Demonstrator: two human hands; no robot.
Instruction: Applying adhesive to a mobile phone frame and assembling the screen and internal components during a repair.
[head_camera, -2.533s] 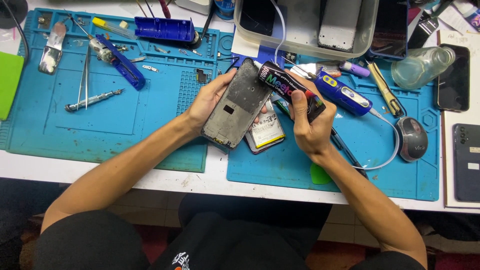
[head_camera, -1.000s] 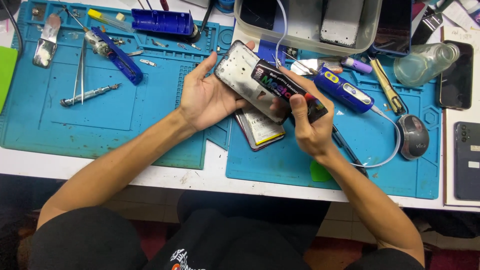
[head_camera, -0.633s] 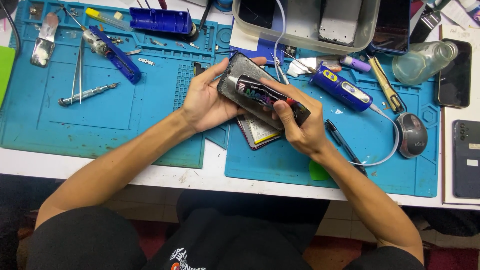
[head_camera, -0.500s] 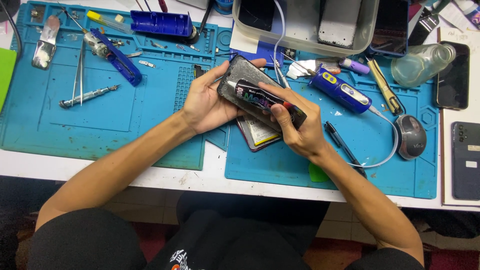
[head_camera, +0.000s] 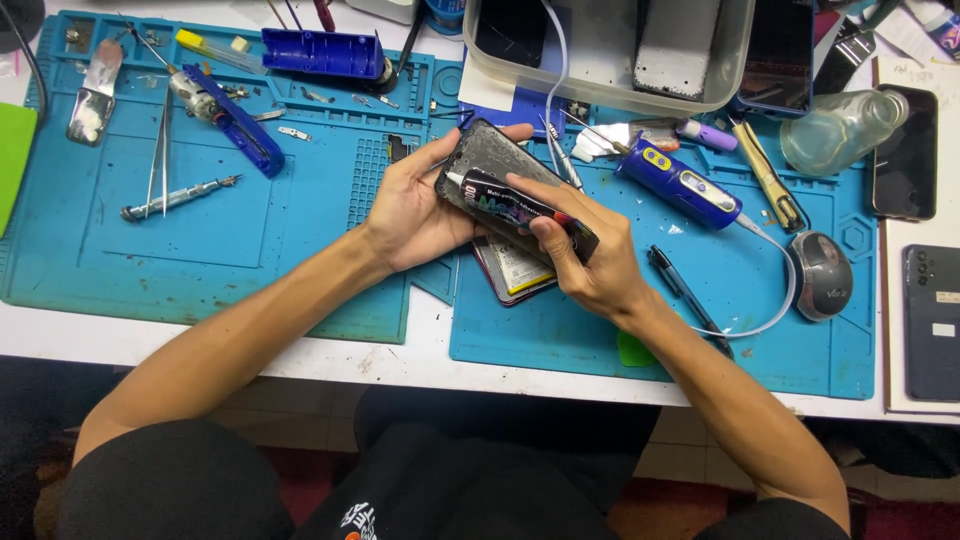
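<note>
My left hand (head_camera: 415, 205) holds a dark phone frame (head_camera: 490, 155) tilted above the blue work mat (head_camera: 250, 220). In my right hand (head_camera: 590, 255) is a black glue tube (head_camera: 510, 208) with colourful lettering. Its white nozzle tip touches the frame's left edge near my left thumb. Beneath both hands lies a phone battery with a white label (head_camera: 515, 275) on a dark back cover.
Tweezers (head_camera: 158, 160), a small screwdriver (head_camera: 178, 198) and a blue tool (head_camera: 232, 120) lie on the left mat. A blue electric tool (head_camera: 680, 185), a black pen (head_camera: 685, 290), a grey mouse-shaped device (head_camera: 820, 275), a clear bottle (head_camera: 840, 130), two phones (head_camera: 930, 310) and a plastic bin (head_camera: 610, 50) sit right.
I turned the phone frame from lying flat-on to tilted, and my right hand brought the glue tube across it, nozzle moving to the frame's left edge.
</note>
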